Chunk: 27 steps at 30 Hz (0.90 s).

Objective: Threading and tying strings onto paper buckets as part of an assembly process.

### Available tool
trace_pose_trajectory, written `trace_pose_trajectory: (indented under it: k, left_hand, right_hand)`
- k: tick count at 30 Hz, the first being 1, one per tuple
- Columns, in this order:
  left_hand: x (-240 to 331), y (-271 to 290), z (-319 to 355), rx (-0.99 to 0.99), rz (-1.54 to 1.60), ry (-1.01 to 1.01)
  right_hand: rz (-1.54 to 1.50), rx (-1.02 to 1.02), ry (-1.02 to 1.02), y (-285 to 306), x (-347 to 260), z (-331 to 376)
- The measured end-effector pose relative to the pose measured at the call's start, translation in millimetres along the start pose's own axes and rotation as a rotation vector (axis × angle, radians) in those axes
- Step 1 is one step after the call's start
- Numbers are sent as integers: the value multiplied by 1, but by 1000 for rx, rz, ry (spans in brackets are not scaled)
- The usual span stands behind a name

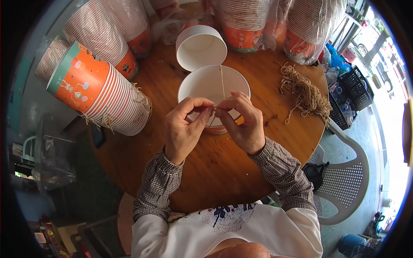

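A white-lined paper bucket (193,84) stands upright on the table in front of me, a little of its orange outside showing below my hands. A thin tan string (222,79) runs from its far rim across the opening to my fingers. Over the near rim my left hand (187,127) pinches the string between thumb and forefinger. My right hand (243,120) pinches it too, the fingertips of both hands almost touching. Just beyond, another white paper bucket (201,47) is tipped with its mouth toward me.
At the left leans a nested stack of orange-and-green buckets (103,90) with string loops on it. Bagged bucket stacks (245,21) line the table's far side. A heap of tan string (303,92) lies at the right. Beyond the table edge stand a white plastic chair (344,180) and black crates (357,88).
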State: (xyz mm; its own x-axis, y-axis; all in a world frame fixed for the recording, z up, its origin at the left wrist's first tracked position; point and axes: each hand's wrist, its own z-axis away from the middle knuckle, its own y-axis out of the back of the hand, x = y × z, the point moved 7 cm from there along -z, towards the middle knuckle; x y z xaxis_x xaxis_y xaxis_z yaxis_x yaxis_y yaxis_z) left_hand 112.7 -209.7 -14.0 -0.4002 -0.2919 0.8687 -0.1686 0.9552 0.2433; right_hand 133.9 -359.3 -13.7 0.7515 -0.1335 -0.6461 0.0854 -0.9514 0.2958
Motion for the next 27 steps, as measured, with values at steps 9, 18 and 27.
trace_pose_trajectory:
  k: [9,18,27]
  left_hand:
    - [1,-5,0,-84,110,122]
    - [-10,-3,1,-211,394,297]
    - [-6,-7,2,-211,389,270]
  right_hand:
    - [68,-8,25,4,-6,-4]
    - [58,-27,44,1,-8,-2]
    - [97,-55,119,2,-12,-2]
